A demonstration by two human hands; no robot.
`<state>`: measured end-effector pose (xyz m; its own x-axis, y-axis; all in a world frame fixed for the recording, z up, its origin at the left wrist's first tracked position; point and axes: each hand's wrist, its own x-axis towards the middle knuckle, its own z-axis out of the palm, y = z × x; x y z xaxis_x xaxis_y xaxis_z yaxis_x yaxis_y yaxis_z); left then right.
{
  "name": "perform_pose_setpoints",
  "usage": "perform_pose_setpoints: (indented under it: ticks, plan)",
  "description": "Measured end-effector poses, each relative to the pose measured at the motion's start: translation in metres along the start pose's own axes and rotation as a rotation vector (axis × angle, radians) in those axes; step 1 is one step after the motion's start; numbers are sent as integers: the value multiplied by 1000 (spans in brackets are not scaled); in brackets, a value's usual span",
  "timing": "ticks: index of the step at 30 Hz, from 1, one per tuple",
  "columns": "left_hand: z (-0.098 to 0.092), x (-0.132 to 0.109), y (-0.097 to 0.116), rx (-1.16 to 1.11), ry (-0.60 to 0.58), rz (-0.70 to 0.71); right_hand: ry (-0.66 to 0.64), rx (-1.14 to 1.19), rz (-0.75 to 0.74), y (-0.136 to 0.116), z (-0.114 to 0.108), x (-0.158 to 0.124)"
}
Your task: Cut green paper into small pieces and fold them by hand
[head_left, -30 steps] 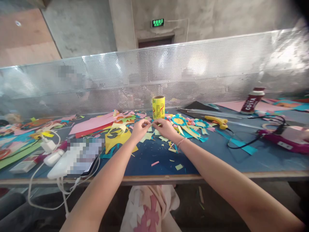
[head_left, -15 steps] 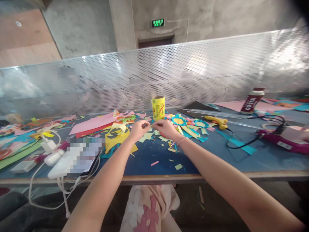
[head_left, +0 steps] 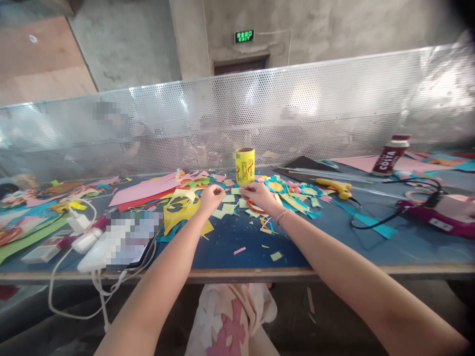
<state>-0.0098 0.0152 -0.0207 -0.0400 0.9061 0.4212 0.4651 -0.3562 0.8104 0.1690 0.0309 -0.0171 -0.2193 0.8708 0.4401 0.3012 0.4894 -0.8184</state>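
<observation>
My left hand [head_left: 212,199] is closed in a pinch above the paper scraps; whatever its fingertips hold is too small to make out. Just to its right, my right hand [head_left: 260,197] pinches the end of a small pale yellow-green paper piece [head_left: 235,191]. The two hands are a short gap apart. Below and between them lie loose pale paper scraps [head_left: 224,211] on the blue tabletop [head_left: 222,252]. A yellow printed roll [head_left: 245,165] stands upright just behind the hands. Blue-rimmed paper flowers [head_left: 276,185] lie beyond my right hand.
Pink paper sheets [head_left: 148,190] and a cut yellow sheet [head_left: 178,217] lie left. A phone [head_left: 139,242] and white cables [head_left: 55,296] sit near the front edge. Rightward are a yellow glue gun [head_left: 334,188], a dark red bottle [head_left: 391,155] and a perforated metal screen [head_left: 326,99] behind.
My hands have moved apart, the left one slightly leftward. The pale paper piece at my right fingertips now shows between them. The view has shifted slightly.
</observation>
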Motion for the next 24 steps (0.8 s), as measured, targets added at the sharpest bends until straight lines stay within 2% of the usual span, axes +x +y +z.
perform_pose_setpoints:
  ticks: [4,11,16,20,24]
  plan:
    - [3,-2,4,-77,-96,-39,-14,99,18,7,0,3]
    - [9,-4,9,-185,-101,-27,-38,146,43,4,2,2]
    - [10,-2,11,-400,-103,-160,-19,122,24,0,3,-1]
    - [11,-1,9,-565,-116,-202,9,69,-34,-3,4,-3]
    - [10,-1,8,-597,-124,-203,13,-44,-134,-11,3,-8]
